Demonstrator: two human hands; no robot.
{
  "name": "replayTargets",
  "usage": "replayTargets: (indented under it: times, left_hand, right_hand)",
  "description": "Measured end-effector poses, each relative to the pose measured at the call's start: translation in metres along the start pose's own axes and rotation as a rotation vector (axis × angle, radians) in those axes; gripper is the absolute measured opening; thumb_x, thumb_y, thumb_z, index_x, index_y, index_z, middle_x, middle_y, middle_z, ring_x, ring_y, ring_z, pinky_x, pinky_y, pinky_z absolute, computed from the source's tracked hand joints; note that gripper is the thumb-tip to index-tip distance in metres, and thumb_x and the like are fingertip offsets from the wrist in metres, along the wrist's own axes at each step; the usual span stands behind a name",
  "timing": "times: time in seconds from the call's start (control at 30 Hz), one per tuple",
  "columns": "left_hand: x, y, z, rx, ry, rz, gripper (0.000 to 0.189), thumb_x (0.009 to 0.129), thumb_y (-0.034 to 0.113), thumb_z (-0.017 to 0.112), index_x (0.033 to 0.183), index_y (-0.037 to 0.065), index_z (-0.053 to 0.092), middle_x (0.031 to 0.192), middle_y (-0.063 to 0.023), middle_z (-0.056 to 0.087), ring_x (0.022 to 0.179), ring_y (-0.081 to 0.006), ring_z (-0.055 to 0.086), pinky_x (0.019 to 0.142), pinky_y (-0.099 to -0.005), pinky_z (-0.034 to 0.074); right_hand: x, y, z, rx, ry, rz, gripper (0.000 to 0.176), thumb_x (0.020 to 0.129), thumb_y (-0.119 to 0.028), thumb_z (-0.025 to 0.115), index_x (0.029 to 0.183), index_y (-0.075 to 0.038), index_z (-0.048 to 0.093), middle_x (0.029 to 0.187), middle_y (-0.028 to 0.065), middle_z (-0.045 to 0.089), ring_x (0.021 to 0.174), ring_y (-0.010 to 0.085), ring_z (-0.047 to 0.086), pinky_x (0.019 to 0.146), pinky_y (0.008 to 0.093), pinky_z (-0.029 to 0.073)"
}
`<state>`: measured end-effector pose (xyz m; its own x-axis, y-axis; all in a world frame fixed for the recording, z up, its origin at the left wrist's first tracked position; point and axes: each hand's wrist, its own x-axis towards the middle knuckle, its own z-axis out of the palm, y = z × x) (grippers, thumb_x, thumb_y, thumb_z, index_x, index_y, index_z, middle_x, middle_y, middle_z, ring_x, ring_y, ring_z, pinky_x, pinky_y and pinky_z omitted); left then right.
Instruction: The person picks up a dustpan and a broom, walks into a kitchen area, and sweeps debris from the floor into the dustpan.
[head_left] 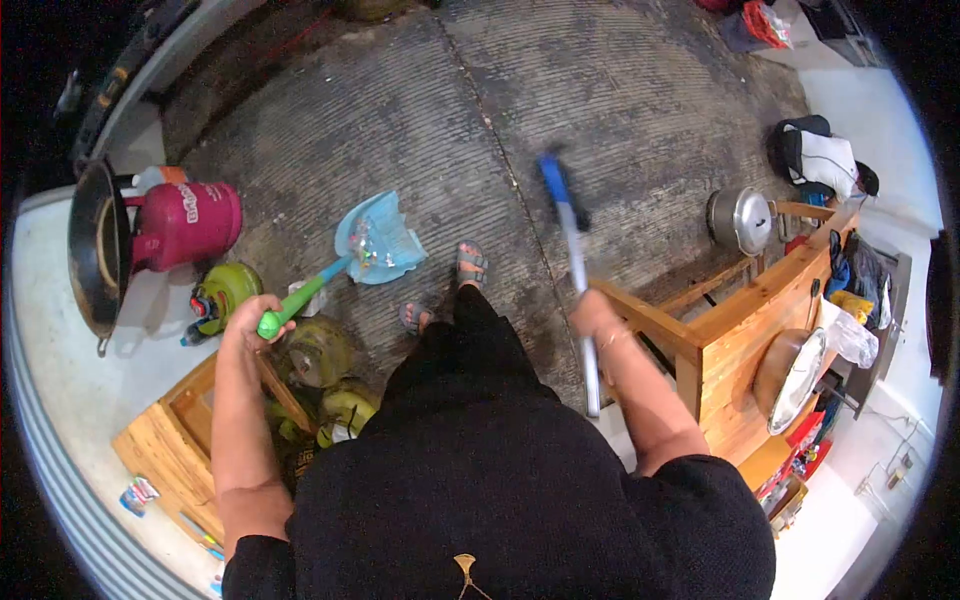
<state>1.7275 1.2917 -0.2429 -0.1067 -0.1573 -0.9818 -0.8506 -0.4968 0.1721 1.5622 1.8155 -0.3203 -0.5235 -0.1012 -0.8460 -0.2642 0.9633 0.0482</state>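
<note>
My left hand (262,322) is wrapped round the green handle of a light-blue dustpan (398,243). Small bits of litter (368,247) lie in the pan, which is down by the concrete floor left of my feet. In my right hand (598,318) is the pale shaft of a broom (574,245), fingers closed about its middle. The broom's blue lower end points away from me, and its dark bristles are smeared by motion. A grooved concrete floor (620,110) spreads beneath both tools.
To the left are a pink gas cylinder (195,222), a large wok (98,250) and several green gas cylinders (235,290). On the right stand a wooden counter (745,320) and a lidded metal pot (740,220). A seam runs down the floor's middle.
</note>
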Motion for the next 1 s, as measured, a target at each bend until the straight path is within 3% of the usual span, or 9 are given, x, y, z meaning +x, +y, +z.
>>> replayTargets:
  times: [0.1, 0.17, 0.3, 0.47, 0.5, 0.6, 0.8, 0.87, 1.0]
  left_hand:
    - [0.005, 0.008, 0.016, -0.099, 0.010, -0.005, 0.024, 0.066, 0.011, 0.053, 0.088, 0.002, 0.048, 0.075, -0.0145, 0.054, 0.061, -0.0262, 0.058, 0.042, -0.0282, 0.050]
    - [0.002, 0.013, 0.025, -0.146, -0.003, 0.016, 0.025, 0.068, 0.013, 0.054, 0.090, 0.002, 0.047, 0.076, -0.0145, 0.054, 0.061, -0.0267, 0.058, 0.043, -0.0302, 0.051]
    - [-0.029, 0.023, 0.043, -0.223, 0.014, 0.133, 0.035, 0.074, 0.024, 0.057, 0.096, 0.002, 0.043, 0.077, -0.0137, 0.055, 0.060, -0.0275, 0.058, 0.048, -0.0360, 0.053]
    - [-0.031, 0.012, 0.030, -0.100, -0.110, 0.177, 0.038, 0.076, 0.027, 0.058, 0.098, 0.000, 0.045, 0.087, -0.0155, 0.054, 0.066, -0.0273, 0.057, 0.057, -0.0383, 0.054]
    - [-0.025, 0.008, 0.026, -0.101, -0.165, 0.137, 0.030, 0.074, 0.020, 0.059, 0.090, -0.003, 0.049, 0.088, -0.0173, 0.053, 0.068, -0.0273, 0.057, 0.063, -0.0383, 0.054]
    - [-0.015, -0.009, 0.031, -0.089, -0.074, 0.218, 0.022, 0.071, 0.012, 0.060, 0.083, -0.004, 0.051, 0.085, -0.0173, 0.052, 0.067, -0.0270, 0.057, 0.066, -0.0383, 0.053]
    - [0.003, -0.007, 0.016, -0.125, -0.056, 0.243, 0.019, 0.064, 0.000, 0.052, 0.080, -0.006, 0.042, 0.083, -0.0205, 0.050, 0.071, -0.0345, 0.057, 0.059, -0.0385, 0.055]
    - [-0.003, 0.002, 0.013, -0.074, -0.078, 0.286, 0.020, 0.064, 0.000, 0.052, 0.080, -0.006, 0.042, 0.081, -0.0182, 0.049, 0.072, -0.0334, 0.056, 0.061, -0.0400, 0.055]
    - [-0.003, 0.003, -0.010, -0.034, -0.076, 0.316, 0.019, 0.063, -0.002, 0.050, 0.081, -0.006, 0.044, 0.087, -0.0156, 0.046, 0.079, -0.0331, 0.055, 0.063, -0.0427, 0.055]
  right_hand:
    - [-0.063, -0.033, -0.042, 0.253, 0.025, -0.065, 0.024, 0.066, -0.014, 0.060, 0.084, 0.002, 0.060, 0.072, 0.0175, 0.060, 0.062, 0.0246, 0.059, 0.056, 0.0314, 0.049]
    - [-0.079, -0.040, -0.068, 0.704, -0.335, -0.208, 0.025, 0.067, -0.011, 0.056, 0.087, 0.004, 0.057, 0.066, 0.0161, 0.058, 0.052, 0.0200, 0.056, 0.048, 0.0305, 0.047]
    - [-0.103, -0.046, -0.092, 0.849, -0.349, -0.237, 0.024, 0.068, -0.009, 0.054, 0.089, 0.004, 0.055, 0.062, 0.0093, 0.056, 0.045, 0.0131, 0.049, 0.041, 0.0270, 0.043]
    - [-0.057, -0.009, -0.063, 0.600, 0.045, -0.063, 0.019, 0.070, -0.009, 0.050, 0.079, 0.005, 0.058, 0.064, 0.0161, 0.060, 0.049, 0.0237, 0.060, 0.052, 0.0330, 0.049]
    - [-0.051, -0.014, -0.067, 0.496, 0.049, -0.005, 0.024, 0.067, -0.007, 0.052, 0.087, 0.007, 0.055, 0.071, 0.0210, 0.059, 0.065, 0.0315, 0.060, 0.059, 0.0370, 0.048]
    - [-0.058, -0.054, -0.047, 0.394, 0.220, 0.064, 0.019, 0.069, -0.009, 0.050, 0.077, 0.006, 0.059, 0.080, 0.0230, 0.059, 0.075, 0.0332, 0.060, 0.069, 0.0383, 0.048]
    - [-0.094, -0.146, 0.012, 0.434, -0.075, -0.348, 0.024, 0.067, -0.013, 0.054, 0.083, 0.004, 0.058, 0.083, 0.0241, 0.058, 0.082, 0.0371, 0.056, 0.073, 0.0401, 0.045]
    - [-0.112, -0.163, 0.041, 0.502, -0.030, -0.506, 0.024, 0.069, -0.014, 0.056, 0.086, 0.002, 0.056, 0.084, 0.0235, 0.058, 0.083, 0.0347, 0.056, 0.074, 0.0409, 0.043]
    - [-0.181, -0.123, 0.014, 0.553, -0.061, -0.331, 0.027, 0.069, -0.013, 0.054, 0.090, 0.004, 0.053, 0.086, 0.0261, 0.056, 0.085, 0.0353, 0.056, 0.076, 0.0405, 0.044]
